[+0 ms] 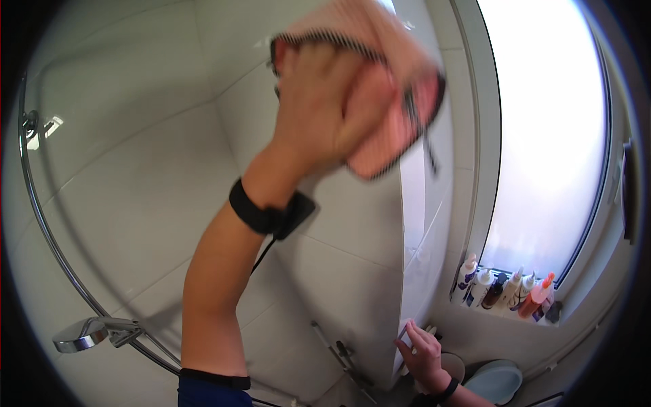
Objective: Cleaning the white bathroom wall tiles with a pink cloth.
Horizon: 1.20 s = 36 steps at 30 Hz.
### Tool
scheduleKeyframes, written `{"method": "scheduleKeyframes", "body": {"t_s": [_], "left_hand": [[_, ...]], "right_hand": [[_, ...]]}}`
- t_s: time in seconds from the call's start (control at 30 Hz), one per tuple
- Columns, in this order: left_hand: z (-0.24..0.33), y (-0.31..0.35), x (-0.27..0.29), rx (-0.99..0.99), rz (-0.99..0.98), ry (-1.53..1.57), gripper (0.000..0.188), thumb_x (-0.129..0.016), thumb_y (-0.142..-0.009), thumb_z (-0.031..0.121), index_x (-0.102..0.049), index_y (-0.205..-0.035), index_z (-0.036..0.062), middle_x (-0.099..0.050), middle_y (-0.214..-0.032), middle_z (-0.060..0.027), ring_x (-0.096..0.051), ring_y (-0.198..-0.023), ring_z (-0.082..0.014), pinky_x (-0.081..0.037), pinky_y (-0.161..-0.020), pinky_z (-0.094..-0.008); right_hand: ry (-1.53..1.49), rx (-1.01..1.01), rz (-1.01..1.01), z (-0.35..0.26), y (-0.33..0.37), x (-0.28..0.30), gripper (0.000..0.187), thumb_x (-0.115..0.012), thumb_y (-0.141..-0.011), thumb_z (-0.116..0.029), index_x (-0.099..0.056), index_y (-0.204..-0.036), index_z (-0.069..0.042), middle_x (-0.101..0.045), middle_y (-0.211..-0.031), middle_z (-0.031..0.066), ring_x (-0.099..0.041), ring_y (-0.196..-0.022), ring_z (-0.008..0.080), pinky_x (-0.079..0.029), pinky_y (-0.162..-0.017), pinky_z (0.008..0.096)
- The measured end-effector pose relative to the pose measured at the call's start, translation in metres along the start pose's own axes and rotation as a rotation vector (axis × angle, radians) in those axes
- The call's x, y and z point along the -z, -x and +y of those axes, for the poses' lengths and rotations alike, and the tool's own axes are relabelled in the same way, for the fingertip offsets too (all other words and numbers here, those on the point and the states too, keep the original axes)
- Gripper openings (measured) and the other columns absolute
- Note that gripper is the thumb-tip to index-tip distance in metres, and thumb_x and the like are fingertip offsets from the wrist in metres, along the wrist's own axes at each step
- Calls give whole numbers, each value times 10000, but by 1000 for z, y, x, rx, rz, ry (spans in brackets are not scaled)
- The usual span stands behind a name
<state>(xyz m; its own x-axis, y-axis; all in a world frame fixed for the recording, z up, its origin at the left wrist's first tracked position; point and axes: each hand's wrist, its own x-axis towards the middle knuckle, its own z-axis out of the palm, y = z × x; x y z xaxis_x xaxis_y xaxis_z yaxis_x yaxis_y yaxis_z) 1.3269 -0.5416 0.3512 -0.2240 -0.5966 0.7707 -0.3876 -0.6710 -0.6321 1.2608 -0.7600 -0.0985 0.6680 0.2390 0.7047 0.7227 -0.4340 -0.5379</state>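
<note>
High in the middle, my left hand [315, 102] grips a pink zippered pouch [390, 136], its fingers reaching into the gaping mouth. Dark striped trim runs along the zip, and a pull tab dangles at the right side. Hand and pouch are slightly blurred by motion, and the fingertips are partly hidden by the fabric. Far below on the right, my right hand [424, 353] rests against the corner edge of the tiled wall [380, 298], with its thumb apart from its fingers. No object shows in that hand. Each wrist wears a black band.
Several bottles [498, 290] line the sill under a bright frosted window [542, 136]. A chrome shower rail [42, 217] curves down the left, with a shower head [81, 335] near its lower end. Pale blue basins [498, 381] stand low at the right.
</note>
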Motion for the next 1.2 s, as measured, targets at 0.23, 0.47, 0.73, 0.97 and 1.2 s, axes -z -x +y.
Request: {"method": "scheduleKeyframes", "body": {"t_s": [0.23, 0.47, 0.73, 0.97, 1.2], "left_hand": [[40, 23, -19, 184, -10, 94, 336, -684, -866, 250, -647, -1090, 3, -603, -1149, -197, -530, -1118, -406, -375, -965, -551], [-6, 65, 10, 82, -152, 128, 390, -642, -927, 306, -653, -1199, 27, -624, -1229, -183, -551, -1138, -424, -365, -1027, -580], [-109, 142, 23, 764, 157, 183, 346, -409, -1086, 221, -495, -1245, -74, -529, -1237, -242, -514, -1116, -353, -398, -1034, -445], [13, 241, 31, 1038, -182, 354, 325, -496, -1014, 108, -545, -1267, -89, -594, -1256, -179, -572, -1161, -285, -428, -1056, -421], [128, 159, 51, 870, -36, 337, 224, -584, -951, 37, -631, -1145, -64, -666, -1110, -100, -642, -1051, -213, -513, -961, -396]], "right_hand": [[-10, -15, -5, 0, -3, 8, 506, -842, -787, -115, -686, -1239, 52, -701, -1237, 249, -708, -1076, 377, -560, -927, 413], [-34, -41, 2, -4, -1, 3, 485, -828, -782, -95, -690, -1218, 65, -703, -1224, 254, -703, -1071, 389, -554, -933, 425], [-35, -10, -2, -3, 0, 3, 480, -828, -775, -85, -690, -1210, 66, -706, -1209, 257, -706, -1054, 396, -557, -920, 427], [39, 10, -29, 7, -5, 13, 437, -828, -815, -199, -710, -1169, 28, -719, -1185, 221, -705, -1000, 378, -552, -880, 438], [-247, 140, -96, -54, -42, 57, 286, -768, -894, -156, -714, -1152, -43, -746, -977, 150, -726, -804, 300, -581, -690, 379]]}}
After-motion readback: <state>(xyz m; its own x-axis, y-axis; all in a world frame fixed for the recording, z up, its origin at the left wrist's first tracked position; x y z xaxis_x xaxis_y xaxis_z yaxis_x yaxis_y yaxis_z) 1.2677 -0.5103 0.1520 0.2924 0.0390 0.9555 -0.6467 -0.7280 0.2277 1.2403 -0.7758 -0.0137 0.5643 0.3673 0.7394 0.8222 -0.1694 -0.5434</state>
